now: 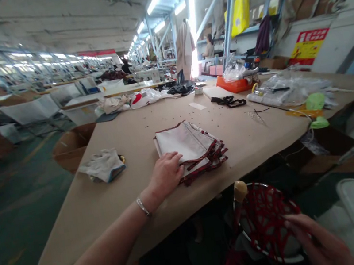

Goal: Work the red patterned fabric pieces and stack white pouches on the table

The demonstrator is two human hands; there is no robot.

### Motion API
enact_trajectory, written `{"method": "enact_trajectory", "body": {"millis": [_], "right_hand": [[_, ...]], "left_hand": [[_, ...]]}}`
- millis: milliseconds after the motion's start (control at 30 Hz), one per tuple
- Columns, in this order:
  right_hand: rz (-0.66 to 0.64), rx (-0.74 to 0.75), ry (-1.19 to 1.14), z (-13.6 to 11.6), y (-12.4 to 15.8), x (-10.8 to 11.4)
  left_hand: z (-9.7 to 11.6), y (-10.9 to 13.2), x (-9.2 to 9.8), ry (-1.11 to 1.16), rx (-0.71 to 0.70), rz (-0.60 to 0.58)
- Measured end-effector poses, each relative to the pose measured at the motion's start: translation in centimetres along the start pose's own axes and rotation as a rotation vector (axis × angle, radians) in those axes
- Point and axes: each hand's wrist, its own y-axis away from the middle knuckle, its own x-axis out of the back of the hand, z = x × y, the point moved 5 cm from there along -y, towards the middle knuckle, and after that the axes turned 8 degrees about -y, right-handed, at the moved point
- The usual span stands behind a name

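Red-trimmed fabric stack under left hand

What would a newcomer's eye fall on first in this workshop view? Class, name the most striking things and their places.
First, the stack of white fabric pieces with dark red trim in the middle of the brown table, with the left hand flat on its near edge. Next, at the bottom right below the table edge, the right hand touches a tangle of red cord in a round container.

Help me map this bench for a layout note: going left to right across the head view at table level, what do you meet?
Cardboard box → grey cloth bundle → left hand → stack of red-trimmed fabric pieces → black strap piece → green plastic items.
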Motion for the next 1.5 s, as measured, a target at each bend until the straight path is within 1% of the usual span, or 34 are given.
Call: {"method": "enact_trajectory", "body": {"millis": [67,133,200,267,400,500,567,667,767,867,967,1100,1200,1267,1367,1433,1500], "right_hand": [[-0.112,0.146,-0.132,-2.7,-2.0,-3.7],[-0.206,0.200,-0.245,-5.2,-3.7,-6.6],[-0.285,0.232,-0.308,-7.2,-5.3,-8.4],[-0.333,0.271,-0.301,-8.6,-7.3,-9.3],[-0.370,0.349,-0.187,-10.4,-12.7,-11.0],[-0.384,0.412,-0.020,-11.7,-17.1,-13.3],[-0.419,0.435,0.120,-12.4,-19.3,-15.2],[-0.529,0.437,0.282,-12.8,-21.1,-18.0],[-0.623,0.383,0.403,-12.2,-21.9,-19.8],[-0.652,0.320,0.466,-11.5,-22.5,-20.5],[-0.651,0.295,0.465,-11.4,-23.0,-20.5],[-0.652,0.256,0.474,-11.6,-23.2,-20.6],[-0.615,0.230,0.485,-11.9,-23.2,-20.7],[-0.574,0.222,0.491,-12.1,-23.2,-20.8],[-0.531,0.226,0.486,-12.1,-23.5,-21.0],[-0.517,0.201,0.493,-11.8,-23.9,-20.8],[-0.502,0.133,0.518,-11.2,-24.4,-20.0]], "left_hand": [[0.2,-0.5,-0.7,-0.054,-0.024,-0.081],[0.4,-0.9,-0.9,-0.085,-0.025,-0.132],[0.5,-1.1,-0.7,-0.102,-0.021,-0.154],[0.4,-1.4,-0.4,-0.113,-0.016,-0.171],[0.0,-2.0,-0.1,-0.175,-0.023,-0.211],[0.1,-2.2,0.1,-0.231,-0.089,-0.229],[0.2,-2.1,0.2,-0.248,-0.137,-0.251],[-0.1,-1.8,0.2,-0.233,-0.169,-0.276],[-0.6,-1.6,0.0,-0.208,-0.166,-0.277],[-1.0,-1.7,-0.1,-0.188,-0.160,-0.272],[-1.3,-2.1,0.4,-0.193,-0.123,-0.254],[-2.1,-2.8,1.8,-0.224,0.016,-0.181],[-2.6,-2.8,2.8,-0.259,0.122,-0.130],[-2.6,-2.5,3.3,-0.263,0.165,-0.143],[-2.2,-1.8,4.2,-0.215,0.183,-0.152],[-2.2,-1.1,5.0,-0.155,0.197,-0.100],[-2.6,-0.3,5.3,-0.079,0.247,-0.020]]}}
